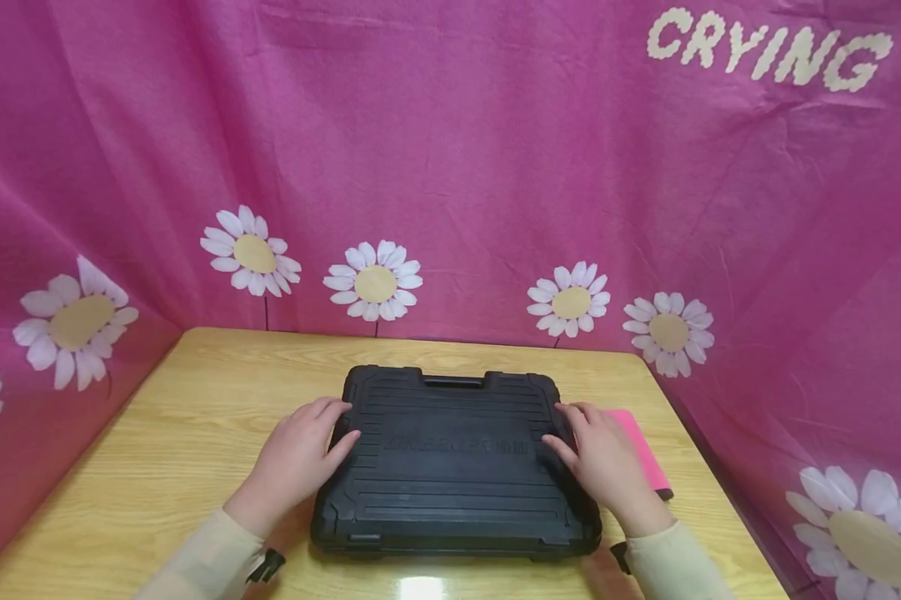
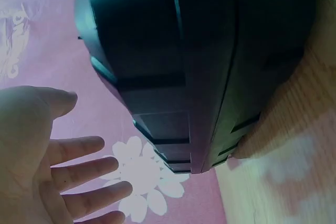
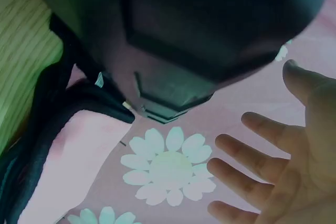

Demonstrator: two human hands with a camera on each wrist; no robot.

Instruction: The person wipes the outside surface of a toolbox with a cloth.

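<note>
A black hard plastic carrying case (image 1: 458,462) lies flat on the wooden table, its ribbed lid closed and its handle on the far side. Raised lettering runs across the lid's middle. At the case's left side is my left hand (image 1: 300,454), thumb over the lid's edge in the head view. The left wrist view shows those fingers spread beside the case wall (image 2: 157,77). My right hand (image 1: 603,454) mirrors it at the right side. In the right wrist view its fingers (image 3: 252,156) are spread and hold nothing, with a gap to the case (image 3: 173,40).
A bright pink flat item (image 1: 641,454) with dark trim lies right of the case, partly behind my right hand. Wooden tabletop (image 1: 142,467) extends on both sides. A magenta curtain (image 1: 450,167) with daisy prints hangs around the table's back and sides.
</note>
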